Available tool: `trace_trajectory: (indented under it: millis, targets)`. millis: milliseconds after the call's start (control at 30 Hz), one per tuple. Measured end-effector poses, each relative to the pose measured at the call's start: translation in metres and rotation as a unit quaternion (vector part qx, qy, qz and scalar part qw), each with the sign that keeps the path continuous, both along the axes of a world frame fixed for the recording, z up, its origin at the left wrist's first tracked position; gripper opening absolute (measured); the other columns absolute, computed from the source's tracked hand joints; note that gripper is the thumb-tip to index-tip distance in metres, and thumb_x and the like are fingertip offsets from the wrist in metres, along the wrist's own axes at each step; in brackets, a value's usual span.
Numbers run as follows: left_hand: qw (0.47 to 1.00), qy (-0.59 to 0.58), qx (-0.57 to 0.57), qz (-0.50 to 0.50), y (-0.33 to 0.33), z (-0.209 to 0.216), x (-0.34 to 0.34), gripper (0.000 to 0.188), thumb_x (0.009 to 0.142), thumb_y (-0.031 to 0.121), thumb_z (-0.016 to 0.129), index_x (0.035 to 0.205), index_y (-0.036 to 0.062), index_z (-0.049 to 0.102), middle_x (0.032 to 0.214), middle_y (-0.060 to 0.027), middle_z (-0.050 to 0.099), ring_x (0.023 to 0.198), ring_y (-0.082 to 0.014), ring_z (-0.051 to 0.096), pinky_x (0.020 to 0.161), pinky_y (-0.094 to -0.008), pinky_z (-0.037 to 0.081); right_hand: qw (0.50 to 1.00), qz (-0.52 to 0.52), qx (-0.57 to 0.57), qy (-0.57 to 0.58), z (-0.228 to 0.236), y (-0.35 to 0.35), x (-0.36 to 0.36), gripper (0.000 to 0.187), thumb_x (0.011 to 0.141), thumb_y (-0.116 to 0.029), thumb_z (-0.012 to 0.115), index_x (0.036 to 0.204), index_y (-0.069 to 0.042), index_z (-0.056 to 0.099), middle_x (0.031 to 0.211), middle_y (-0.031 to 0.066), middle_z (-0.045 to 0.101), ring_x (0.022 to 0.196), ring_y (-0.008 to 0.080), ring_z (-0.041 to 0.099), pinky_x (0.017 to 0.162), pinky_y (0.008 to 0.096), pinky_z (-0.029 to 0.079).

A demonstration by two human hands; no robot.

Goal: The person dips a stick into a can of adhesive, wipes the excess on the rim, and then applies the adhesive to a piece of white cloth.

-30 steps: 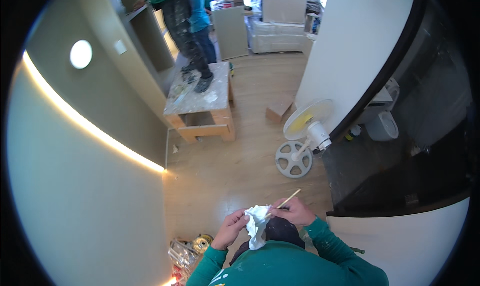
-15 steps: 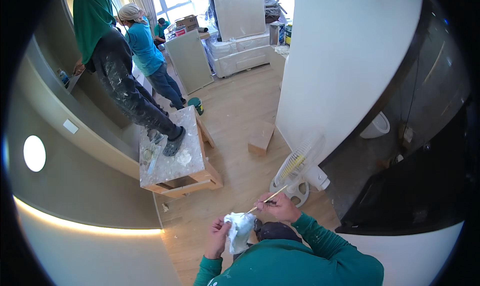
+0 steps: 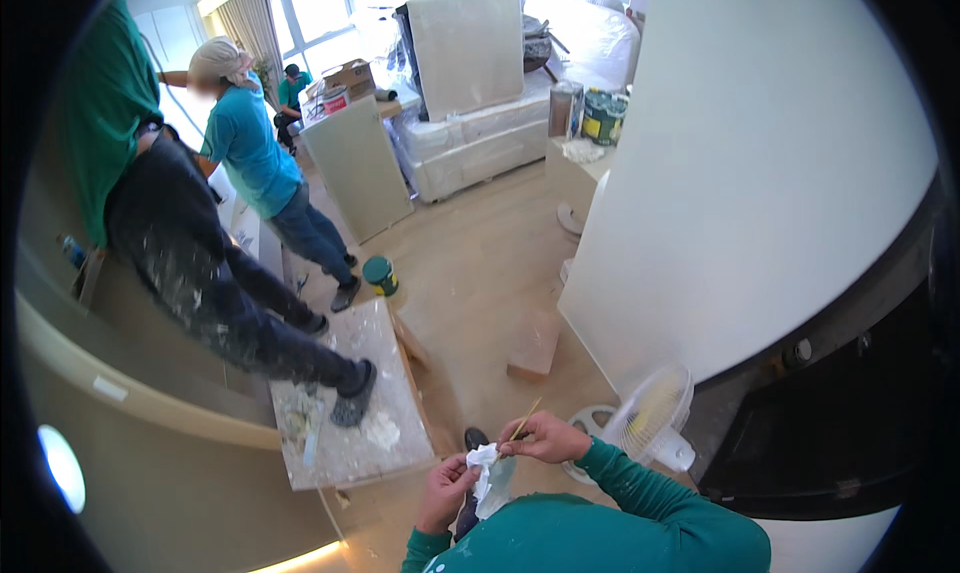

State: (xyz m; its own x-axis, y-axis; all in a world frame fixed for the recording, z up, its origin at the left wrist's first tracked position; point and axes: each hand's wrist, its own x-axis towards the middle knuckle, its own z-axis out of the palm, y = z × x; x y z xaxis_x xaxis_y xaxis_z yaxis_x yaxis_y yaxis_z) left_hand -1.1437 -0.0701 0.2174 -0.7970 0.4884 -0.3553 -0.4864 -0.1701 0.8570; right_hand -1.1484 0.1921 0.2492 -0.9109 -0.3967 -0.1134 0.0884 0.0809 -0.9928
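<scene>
While I look down past my green sleeves, my left hand (image 3: pixel 445 488) is clenched on a crumpled white rag (image 3: pixel 482 465), which sits bunched against my fingers low in the middle of the view. My right hand (image 3: pixel 548 437) has a pinching grip on a thin wooden stick (image 3: pixel 524 422), probably a small brush handle; it slants up and to the right from my fingers, and its lower end meets the rag. The 2 hands are close together, nearly touching over the rag. Something pale and translucent hangs under the rag; I cannot tell what it is.

Just to my left stands a paint-spattered low counter (image 3: pixel 395 443), and a person in dark splashed trousers has 1 shoe (image 3: pixel 350 398) planted on it. A second person in a teal shirt (image 3: pixel 245 138) stands farther back. Near them a small green can (image 3: pixel 380 273) rests on the wooden floor (image 3: pixel 480 273). To my right a white fan (image 3: pixel 650 418) sits by the curved white wall (image 3: pixel 750 173). A wooden block (image 3: pixel 535 345) lies on the floor between counter and wall.
</scene>
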Motion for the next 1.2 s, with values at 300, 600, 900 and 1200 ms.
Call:
trace_trajectory:
  millis: [300, 600, 900, 1200]
  targets:
    - [1.0, 0.002, -0.013, 0.009, 0.041, 0.0, -0.216, 0.022, 0.092, 0.002, 0.072, 0.112, -0.0047, 0.066, 0.1, -0.0073, 0.073, 0.086, -0.0099, 0.068, 0.078, -0.0227, 0.053, 0.986, -0.133, 0.053, 0.081, 0.017, 0.015, -0.178, 0.012, 0.095, -0.011, 0.07, 0.102, -0.002, 0.073, 0.095, 0.0115, 0.076, 0.089, 0.0187, 0.071, 0.083, 0.0315, 0.055]
    - [0.989, 0.021, -0.006, 0.145, 0.089, -0.021, -0.414, 0.014, 0.097, 0.005, 0.066, 0.108, -0.0039, 0.066, 0.1, -0.0083, 0.073, 0.084, -0.0118, 0.067, 0.077, -0.0252, 0.053, 0.986, -0.151, 0.052, 0.053, 0.009, 0.083, -0.361, 0.023, 0.096, -0.022, 0.07, 0.104, -0.001, 0.071, 0.092, 0.0113, 0.074, 0.086, 0.0181, 0.07, 0.079, 0.0322, 0.054]
    - [0.994, -0.056, 0.08, -0.039, 0.163, 0.011, -0.575, 0.025, 0.102, 0.013, 0.057, 0.118, -0.005, 0.062, 0.104, -0.0086, 0.071, 0.083, -0.0132, 0.067, 0.076, -0.0252, 0.052, 0.993, -0.106, 0.002, 0.046, 0.001, 0.149, -0.534, 0.02, 0.097, -0.021, 0.07, 0.104, -0.002, 0.07, 0.092, 0.0061, 0.074, 0.088, 0.0134, 0.066, 0.082, 0.0318, 0.052]
    - [0.991, 0.001, 0.034, -0.132, 0.236, -0.008, -0.74, 0.02, 0.09, -0.003, 0.068, 0.11, -0.0045, 0.065, 0.097, -0.0076, 0.073, 0.08, -0.011, 0.068, 0.075, -0.0237, 0.053, 0.98, -0.193, -0.045, 0.007, 0.012, 0.21, -0.66, 0.021, 0.096, -0.022, 0.072, 0.103, -0.003, 0.07, 0.089, 0.0048, 0.073, 0.085, 0.0126, 0.065, 0.081, 0.0302, 0.051]
